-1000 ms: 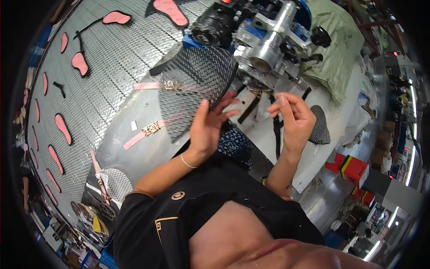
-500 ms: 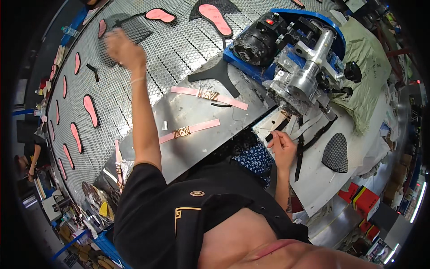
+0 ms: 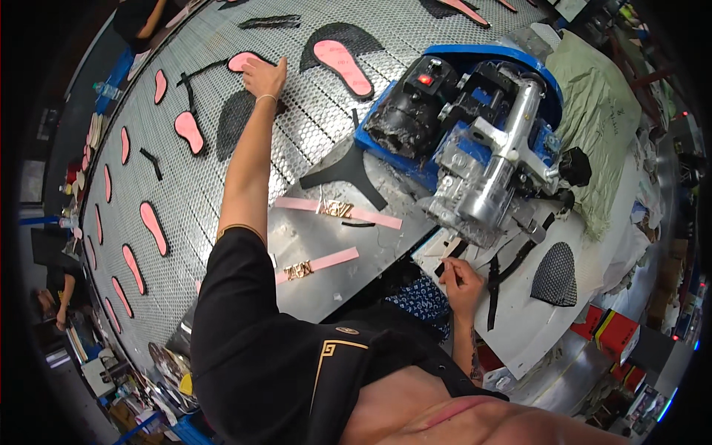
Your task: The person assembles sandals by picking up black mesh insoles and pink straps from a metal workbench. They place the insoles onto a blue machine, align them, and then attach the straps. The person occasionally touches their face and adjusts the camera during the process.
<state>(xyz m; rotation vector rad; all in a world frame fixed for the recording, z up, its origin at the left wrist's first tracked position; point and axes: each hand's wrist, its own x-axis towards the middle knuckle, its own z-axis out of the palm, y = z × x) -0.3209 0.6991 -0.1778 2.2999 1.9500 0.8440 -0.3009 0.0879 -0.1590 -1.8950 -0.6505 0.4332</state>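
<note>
My left hand [image 3: 264,78] reaches far out over the perforated metal surface [image 3: 297,104]. Its fingers are spread and lie at the edge of a pink, black-rimmed insole [image 3: 242,61]. Just below the hand is a dark mesh piece [image 3: 234,122], partly covered by my forearm. Another pink insole [image 3: 190,132] lies left of that mesh, with a black strip above it. Low on the right, my right hand [image 3: 464,286] is closed in a pinch at a short black strip [image 3: 440,269], beside the white board. The strip is partly hidden by the fingers.
A blue-based machine [image 3: 482,141] with a silver cylinder stands right of centre. Two pink straps with gold letter ornaments [image 3: 335,208] and a black Y-shaped piece [image 3: 348,176] lie on the metal plate. A mesh toe piece [image 3: 555,274] rests on the white board [image 3: 512,337]. Rows of insoles line the left.
My left hand has moved right, from the mesh onto an insole, uncovering another insole at its former place. My right hand stays pinched near the machine. The whole view has shifted.
</note>
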